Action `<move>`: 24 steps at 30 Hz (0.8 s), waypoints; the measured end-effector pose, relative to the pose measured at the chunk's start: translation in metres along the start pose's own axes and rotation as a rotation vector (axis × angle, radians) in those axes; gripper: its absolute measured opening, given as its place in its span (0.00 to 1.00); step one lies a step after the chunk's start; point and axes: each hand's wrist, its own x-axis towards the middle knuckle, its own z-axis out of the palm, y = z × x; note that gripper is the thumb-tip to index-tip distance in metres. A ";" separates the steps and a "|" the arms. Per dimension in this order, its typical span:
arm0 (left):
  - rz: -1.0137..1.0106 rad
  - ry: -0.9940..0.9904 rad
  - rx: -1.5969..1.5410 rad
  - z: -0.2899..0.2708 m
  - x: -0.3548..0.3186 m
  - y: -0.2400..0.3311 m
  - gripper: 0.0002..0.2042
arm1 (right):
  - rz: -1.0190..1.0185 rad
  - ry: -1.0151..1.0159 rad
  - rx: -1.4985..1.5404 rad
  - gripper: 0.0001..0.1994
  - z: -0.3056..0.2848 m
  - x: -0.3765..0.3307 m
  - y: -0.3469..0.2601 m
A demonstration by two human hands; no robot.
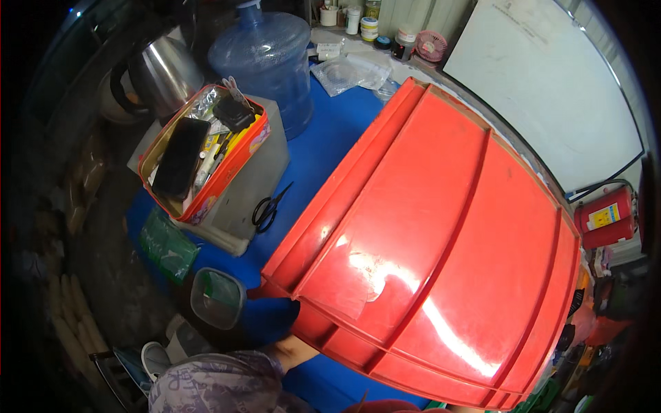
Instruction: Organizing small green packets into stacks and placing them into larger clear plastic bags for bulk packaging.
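Your big red crate (441, 255), upturned over the blue table (323, 151), hides both hands, so I cannot tell your grip. Swinging it left could knock the tin box (200, 155), then the scissors (270, 206).

Big red plastic crate (441, 255) tilted over blue table (323, 144)

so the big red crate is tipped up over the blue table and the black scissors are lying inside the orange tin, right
Not quite. The head view shows the big red crate tipped up over the blue table, but the black scissors lie on the table itself, beside the grey box that the orange tin sits on, not inside the tin. The tin holds a dark phone and small tools.
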 end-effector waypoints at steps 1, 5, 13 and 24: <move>-0.001 0.000 0.006 0.001 -0.002 -0.002 0.33 | 0.001 -0.007 0.007 0.28 0.000 0.003 -0.001; -0.017 -0.003 0.016 0.010 -0.011 -0.017 0.33 | 0.011 -0.048 0.020 0.28 -0.008 0.008 0.000; -0.141 -0.033 0.013 0.058 -0.047 -0.071 0.33 | 0.113 -0.169 0.004 0.30 -0.059 -0.015 0.018; -0.069 -0.068 0.109 0.079 -0.058 -0.014 0.33 | 0.079 -0.172 0.082 0.32 -0.082 0.066 -0.026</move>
